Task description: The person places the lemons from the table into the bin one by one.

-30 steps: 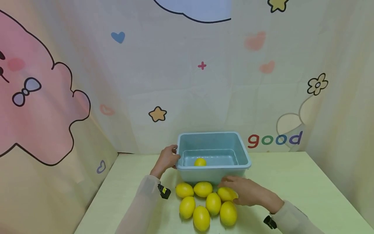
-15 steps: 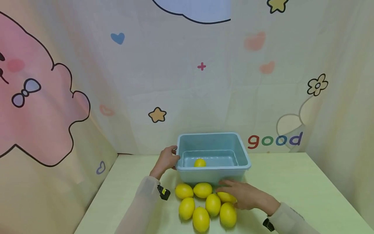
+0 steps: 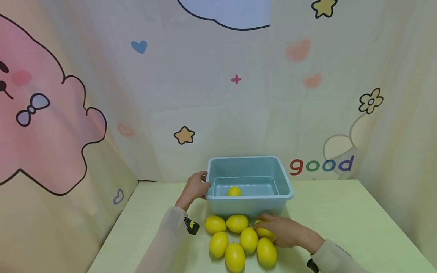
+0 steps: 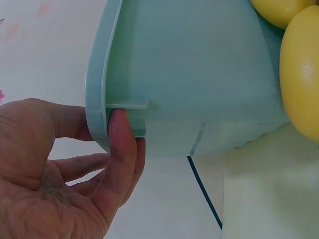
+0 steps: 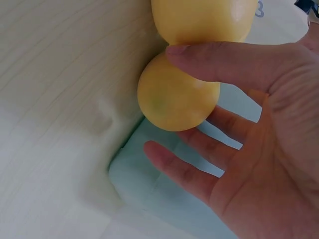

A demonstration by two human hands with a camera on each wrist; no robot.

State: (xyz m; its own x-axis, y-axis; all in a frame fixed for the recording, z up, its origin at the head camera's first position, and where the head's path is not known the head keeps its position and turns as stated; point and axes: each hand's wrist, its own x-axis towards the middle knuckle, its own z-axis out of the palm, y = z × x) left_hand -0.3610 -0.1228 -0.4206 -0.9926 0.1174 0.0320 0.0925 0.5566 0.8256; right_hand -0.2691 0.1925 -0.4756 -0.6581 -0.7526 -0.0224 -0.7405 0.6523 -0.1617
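My left hand (image 3: 195, 186) holds the left rim of a light-blue plastic basin (image 3: 246, 207); in the left wrist view the thumb and fingers pinch that rim (image 4: 95, 79). One yellow lemon (image 3: 234, 191) lies inside the basin. Around the rightmost lemon (image 3: 264, 232) of the row in front of the basin, my right hand (image 3: 288, 230) has its thumb on one side and curled fingers on the other. The right wrist view shows this lemon (image 5: 172, 94) between thumb and fingers, partly covered by them, with a second lemon (image 5: 204, 20) right beside it.
Several more lemons sit close together on the pale table (image 3: 341, 223), among them one lemon (image 3: 266, 252) just in front of my right hand. A printed curtain (image 3: 235, 113) hangs right behind the basin.
My right hand has settled lower around the rightmost lemon, its fingers now bent over it. The left hand keeps its hold on the rim, and the basin has not moved.
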